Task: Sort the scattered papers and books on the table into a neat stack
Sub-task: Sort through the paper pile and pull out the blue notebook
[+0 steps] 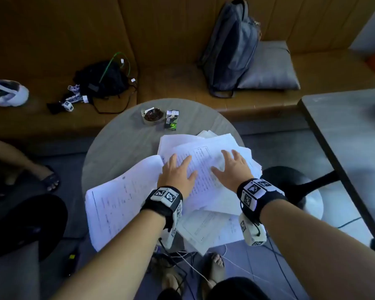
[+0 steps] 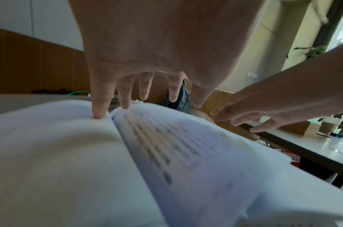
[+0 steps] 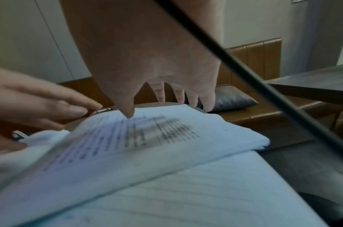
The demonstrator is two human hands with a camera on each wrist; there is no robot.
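— On the round table (image 1: 121,144), what lies where?

— A loose pile of papers (image 1: 206,146) covers the near half of the table, sheets lying crooked over one another, some hanging past the near rim. A thicker printed bundle (image 1: 119,202) juts off the table's near-left edge, touching the pile.

— And the hands?

— Both lie flat on the top sheet with fingers spread and straight, gripping nothing. The left hand (image 1: 178,176) sits toward the bundle side of the table; in the left wrist view one fingertip (image 2: 98,113) presses down where the bundle meets the top sheet. The right hand (image 1: 230,169) rests just beside it, toward the table's right rim.

— Any books?

— The wrist views are blurred; a ruled page (image 3: 215,192) shows under the pile, maybe a notebook, I cannot tell.

— Anything else on the table?

— At its far edge, an ashtray (image 1: 153,115) and a small pack (image 1: 171,120), side by side, well apart from the papers. Beyond the table, a backpack (image 1: 232,50) leans on a bench.
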